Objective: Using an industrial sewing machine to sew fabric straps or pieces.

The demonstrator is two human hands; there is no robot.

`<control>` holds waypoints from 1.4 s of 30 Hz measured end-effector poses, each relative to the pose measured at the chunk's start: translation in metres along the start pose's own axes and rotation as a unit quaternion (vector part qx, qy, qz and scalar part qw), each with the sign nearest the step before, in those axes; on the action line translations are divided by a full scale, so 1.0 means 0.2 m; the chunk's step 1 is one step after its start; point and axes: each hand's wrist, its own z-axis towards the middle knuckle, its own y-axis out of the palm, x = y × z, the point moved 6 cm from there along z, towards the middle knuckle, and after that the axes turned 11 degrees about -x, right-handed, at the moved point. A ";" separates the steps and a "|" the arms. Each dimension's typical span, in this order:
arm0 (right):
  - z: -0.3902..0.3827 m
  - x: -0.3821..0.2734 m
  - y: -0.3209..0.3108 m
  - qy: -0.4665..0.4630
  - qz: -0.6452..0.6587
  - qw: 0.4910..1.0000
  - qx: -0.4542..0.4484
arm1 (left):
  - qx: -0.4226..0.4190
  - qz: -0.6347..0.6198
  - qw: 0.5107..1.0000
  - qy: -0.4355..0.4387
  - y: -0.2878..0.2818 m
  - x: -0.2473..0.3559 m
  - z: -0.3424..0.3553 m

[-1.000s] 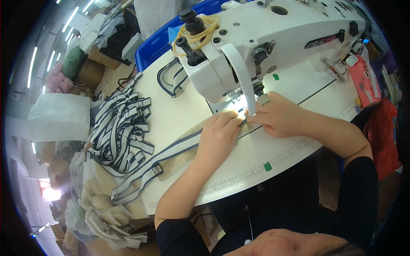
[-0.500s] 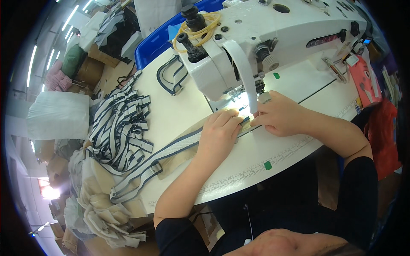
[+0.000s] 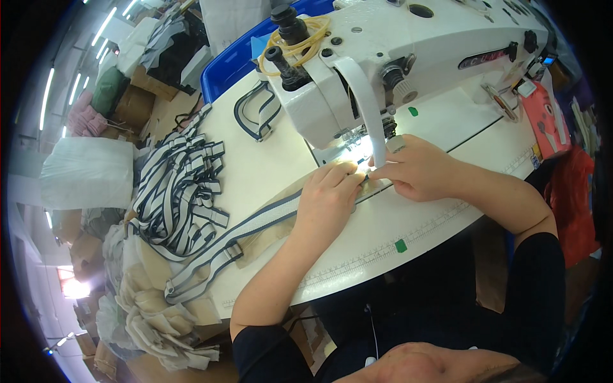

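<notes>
We see the strap (image 3: 267, 216) lying on the tabletop (image 3: 357, 274), its long axis running from lower left up to the right, towards the lit needle area of the sewing machine (image 3: 440, 54). It passes under our left hand (image 3: 325, 196), whose bent fingers grip it close to its far end; tan cloth (image 3: 268, 247) lies beneath and beside it. From those fingers, the long part trails back to the lower left, with a buckle (image 3: 232, 253) along it, while only a short end points right.

Our right hand (image 3: 418, 171) is nearer that short end, its fingers drawn together at the tip (we cannot tell whether they pinch it, the glare being strong). Left of the strap sits a pile of straps (image 3: 175, 198); a loop (image 3: 258, 113) lies beyond, beside the machine.
</notes>
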 end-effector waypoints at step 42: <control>0.00 -0.06 0.01 -0.026 -0.039 0.999 0.017 | -0.006 0.010 0.999 -0.042 0.00 -0.02 -0.01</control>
